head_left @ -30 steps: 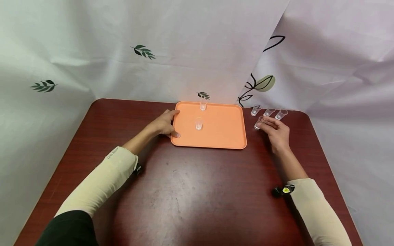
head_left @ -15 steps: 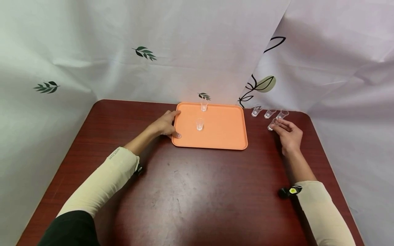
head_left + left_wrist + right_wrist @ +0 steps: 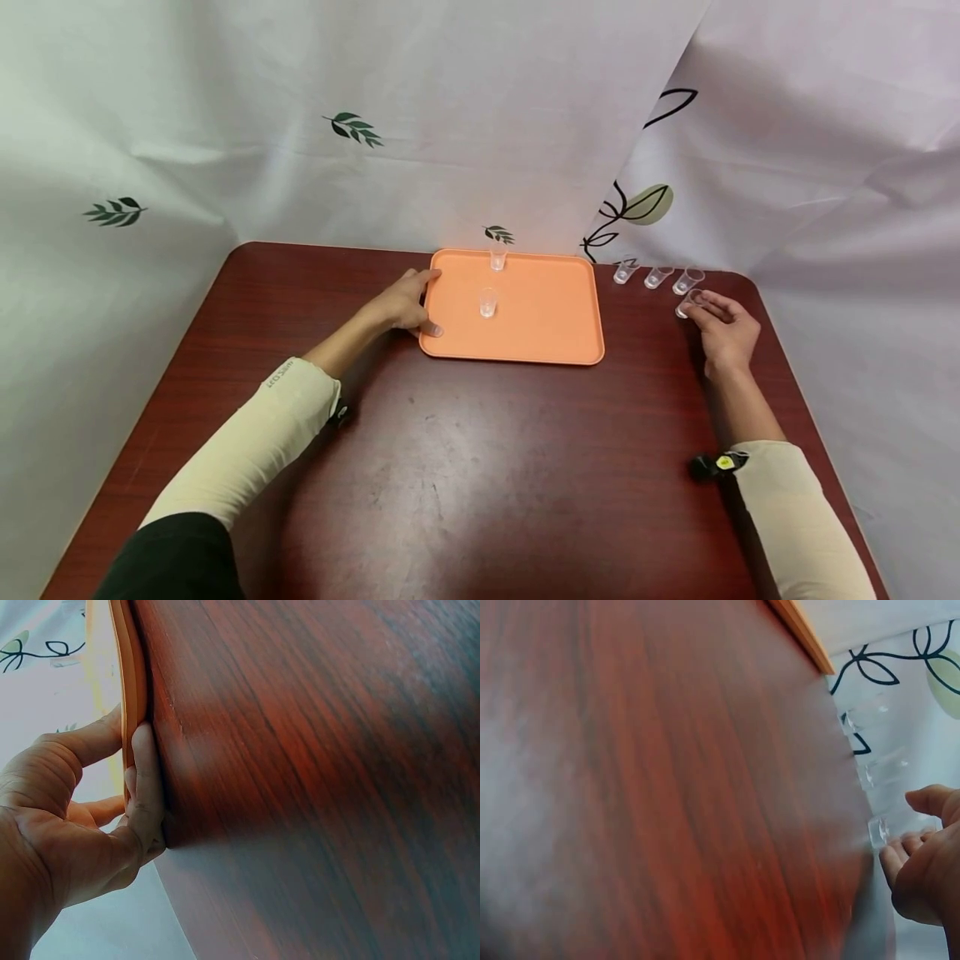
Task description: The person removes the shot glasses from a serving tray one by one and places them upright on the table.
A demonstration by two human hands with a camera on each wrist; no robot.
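Beneath the left hand [image 3: 405, 302] and right hand [image 3: 729, 337] we see a glossy, dark-red wood-grain bench [image 3: 540, 467]. Beyond them we find wrinkled pale sheeting [image 3: 487, 75], with a dark-green leaf sprig [image 3: 356, 130] past the left hand and a black-outlined vine print [image 3: 651, 204] beyond and left of the right.

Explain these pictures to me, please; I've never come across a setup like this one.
There is no machine here, only a person's bare hands. The wide picture is taken from the head, looking forward and down; the others are taken from each wrist. On the dark red table lies an orange tray bearing two clear cups. Three more cups line the far edge, right of the tray. The left hand grips the tray's left end. The right hand holds another clear cup between fingers and thumb.
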